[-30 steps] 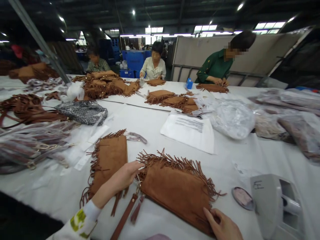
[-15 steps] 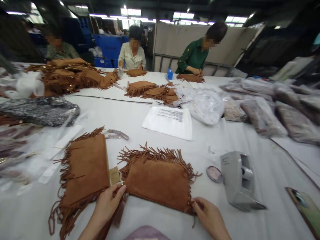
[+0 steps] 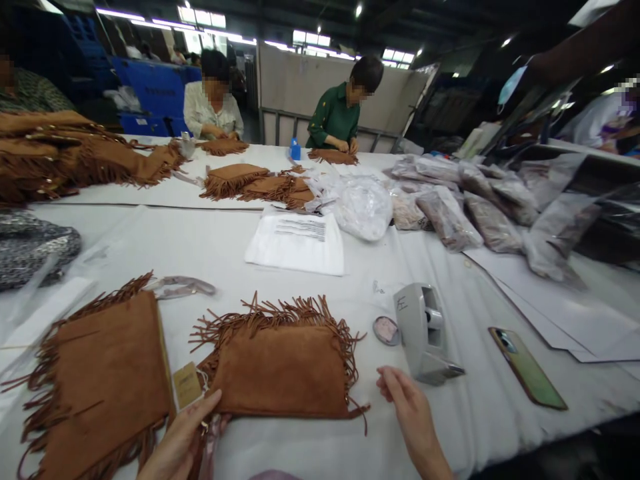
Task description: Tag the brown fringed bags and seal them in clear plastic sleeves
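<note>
A brown suede fringed pouch lies flat on the table in front of me, fringe along its far and right edges. My left hand is closed on its near left corner, where a metal clasp and a strap hang below the fingers. Beside that hand is a tan cardboard tag on a white string. Apart from the pouch, my right hand is empty, its fingers loosely bent and close to a grey tape dispenser. Another brown fringed pouch lies to the left.
A small round dish sits left of the dispenser, and a phone to its right. Farther off are a printed white bag, crumpled clear plastic and several wrapped packages. Several people work across the table.
My right hand has let go of the pouch's right corner and moved over beside the tape dispenser. My left hand keeps hold of the pouch. The view has turned to the right.
</note>
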A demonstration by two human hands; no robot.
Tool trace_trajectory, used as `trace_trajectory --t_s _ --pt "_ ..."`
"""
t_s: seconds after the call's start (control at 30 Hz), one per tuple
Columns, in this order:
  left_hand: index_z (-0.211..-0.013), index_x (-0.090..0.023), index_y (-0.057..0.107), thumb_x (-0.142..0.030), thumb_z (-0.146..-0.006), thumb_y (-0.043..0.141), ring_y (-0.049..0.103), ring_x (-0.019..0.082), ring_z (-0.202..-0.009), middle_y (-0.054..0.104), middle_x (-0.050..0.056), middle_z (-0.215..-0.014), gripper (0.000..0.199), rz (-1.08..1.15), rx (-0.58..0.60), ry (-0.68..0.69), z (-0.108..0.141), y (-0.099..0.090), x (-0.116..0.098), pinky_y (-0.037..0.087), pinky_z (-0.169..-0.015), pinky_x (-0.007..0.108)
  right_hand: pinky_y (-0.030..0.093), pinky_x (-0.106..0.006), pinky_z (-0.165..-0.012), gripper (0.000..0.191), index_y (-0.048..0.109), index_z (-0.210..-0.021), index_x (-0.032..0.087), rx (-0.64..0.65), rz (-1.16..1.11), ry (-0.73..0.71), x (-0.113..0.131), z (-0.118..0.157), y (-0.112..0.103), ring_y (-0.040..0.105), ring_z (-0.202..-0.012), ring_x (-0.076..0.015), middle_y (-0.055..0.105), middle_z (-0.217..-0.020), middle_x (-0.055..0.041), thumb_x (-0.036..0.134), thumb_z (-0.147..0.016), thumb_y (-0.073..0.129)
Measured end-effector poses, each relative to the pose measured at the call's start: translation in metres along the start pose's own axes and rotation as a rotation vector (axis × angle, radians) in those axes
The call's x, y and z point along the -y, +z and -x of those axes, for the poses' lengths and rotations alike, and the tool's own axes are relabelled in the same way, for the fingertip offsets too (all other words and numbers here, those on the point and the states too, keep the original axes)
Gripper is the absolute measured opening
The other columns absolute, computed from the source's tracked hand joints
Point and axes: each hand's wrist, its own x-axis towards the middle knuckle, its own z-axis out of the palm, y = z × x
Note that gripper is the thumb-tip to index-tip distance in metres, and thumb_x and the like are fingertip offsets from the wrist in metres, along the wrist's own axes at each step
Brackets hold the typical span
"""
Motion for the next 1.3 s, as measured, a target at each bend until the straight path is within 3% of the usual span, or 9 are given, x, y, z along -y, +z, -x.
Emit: trace_trajectory --t_s 0.1,0.23,0.4,0.53,0.7,0.83,1.0,1.13,1.3 --pt "-0.095 -0.017 0.058 -0.019 -0.067 0.080 0.067 0.016 -0.060 0.069 0.001 -0.076 0.035 0.028 -0.041 -0.093 -0.003 0.009 -0.003 0.054 -0.048 0.023 0.044 -0.028 -0.066 0.044 0.066 -0.075 0.021 0.212 0.481 -0.314 -0.005 0.027 0.008 0.058 -0.068 -0.0183 0.061 -0.068 -0.0043 0.055 -0.090 0.042" --pt "-0.082 -0.017 0.052 -0.015 -0.068 0.078 0.057 0.011 -0.042 0.058 -0.004 -0.056 0.030 0.048 -0.051 -0.177 -0.011 0.019 -0.015 0.046 -0.036 0.019 0.042 -0.027 -0.063 0.041 0.068 -0.091 0.024 0.168 0.894 -0.536 -0.019 0.037 0.024 0.057 -0.068 -0.0179 0.060 -0.072 -0.0054 0.048 -0.095 0.035" --pt "-0.068 -0.020 0.043 -0.014 -0.075 0.070 0.044 0.006 -0.033 0.043 -0.008 -0.042 0.029 0.173 0.049 -0.239 -0.015 0.020 -0.026 0.032 -0.030 0.013 0.046 -0.033 -0.068 0.050 0.051 -0.128 0.019 0.077 0.966 -0.566 -0.016 0.014 0.022 0.059 -0.075 -0.0224 0.063 -0.082 -0.0075 0.052 -0.094 0.037" --pt "-0.072 -0.019 0.045 -0.013 -0.077 0.067 0.040 0.004 -0.032 0.044 -0.008 -0.046 0.023 0.257 0.060 -0.298 -0.011 0.017 -0.025 0.029 -0.029 0.012 0.046 -0.036 -0.076 0.039 0.062 -0.107 0.022 0.068 0.815 -0.565 -0.002 0.013 0.013 0.059 -0.082 -0.0234 0.063 -0.086 -0.0086 0.050 -0.094 0.039" --pt "-0.076 -0.018 0.046 -0.011 -0.080 0.061 0.039 0.003 -0.031 0.051 -0.006 -0.053 0.017 0.341 0.080 -0.361 -0.008 0.017 -0.030 0.027 -0.029 0.011 0.042 -0.031 -0.068 0.056 0.060 -0.064 0.020 0.290 0.673 -0.304 0.003 0.028 0.021 0.057 -0.068 -0.0190 0.061 -0.069 -0.0055 0.055 -0.095 0.028" --pt "-0.075 -0.016 0.048 -0.015 -0.084 0.058 0.037 0.002 -0.029 0.052 -0.005 -0.051 0.013 0.375 0.108 -0.399 -0.010 0.018 -0.038 0.026 -0.028 0.011 0.035 -0.027 -0.051 0.071 0.052 -0.049 0.019 0.543 0.427 0.029 0.007 0.021 0.037 0.047 -0.049 -0.0148 0.049 -0.046 -0.0012 0.073 -0.086 0.027" --pt "-0.078 -0.013 0.054 -0.017 -0.082 0.059 0.034 0.000 -0.028 0.061 -0.001 -0.058 0.008 0.406 0.187 -0.433 -0.016 0.010 -0.039 0.023 -0.028 0.010 0.045 -0.024 -0.055 0.059 0.070 -0.088 0.016 0.835 -0.001 0.334 0.016 0.014 0.057 0.061 -0.066 -0.0163 0.070 -0.076 -0.0062 0.071 -0.076 0.053" --pt "-0.068 -0.012 0.054 -0.023 -0.078 0.065 0.029 0.000 -0.025 0.056 -0.003 -0.050 0.019 0.264 0.221 -0.412 -0.021 0.000 -0.029 0.019 -0.028 0.012 0.053 -0.030 -0.078 0.059 0.063 -0.116 0.016 0.736 -0.266 0.463 0.024 0.006 0.071 0.067 -0.085 -0.0192 0.072 -0.099 -0.0087 0.056 -0.073 0.070" --pt "-0.060 -0.014 0.054 -0.027 -0.070 0.072 0.031 0.003 -0.026 0.043 -0.007 -0.035 0.024 0.066 0.196 -0.342 -0.023 -0.002 -0.017 0.017 -0.031 0.015 0.052 -0.035 -0.087 0.051 0.070 -0.097 0.007 0.536 -0.366 0.489 0.030 -0.018 0.079 0.069 -0.091 -0.0264 0.074 -0.095 -0.0152 0.048 -0.067 0.077"
